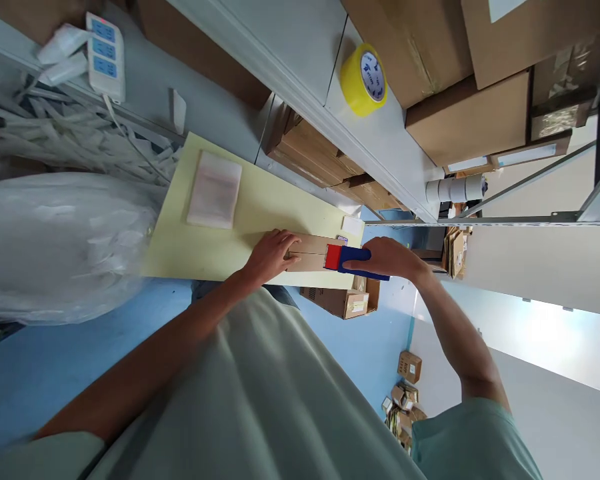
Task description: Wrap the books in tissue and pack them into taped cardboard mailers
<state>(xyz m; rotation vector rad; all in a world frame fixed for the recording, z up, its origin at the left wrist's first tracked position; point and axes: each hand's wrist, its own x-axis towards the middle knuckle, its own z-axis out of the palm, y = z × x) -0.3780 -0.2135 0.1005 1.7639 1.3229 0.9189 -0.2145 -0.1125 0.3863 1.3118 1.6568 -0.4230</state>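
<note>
A small cardboard box [307,253] lies on the pale yellow tabletop [275,207], with a seam running along its upper face. My left hand [273,257] grips its left end, thumb and fingers on either side. Closed around a blue and red tape dispenser [334,257] is my right hand [387,257]. The dispenser's red head rests at the right part of the box, over the seam. Whether tape is stuck down there is too small to tell. A stack of clear plastic bags [215,190] sits on the tabletop to the left.
A roll of yellow tape [363,80] stands on the shelf [300,87] beyond the table, near large cartons [470,120]. A power strip [106,57] is at upper left. A big translucent bag [65,247] bulges beside the table's left end. An open carton [340,301] stands below the table edge.
</note>
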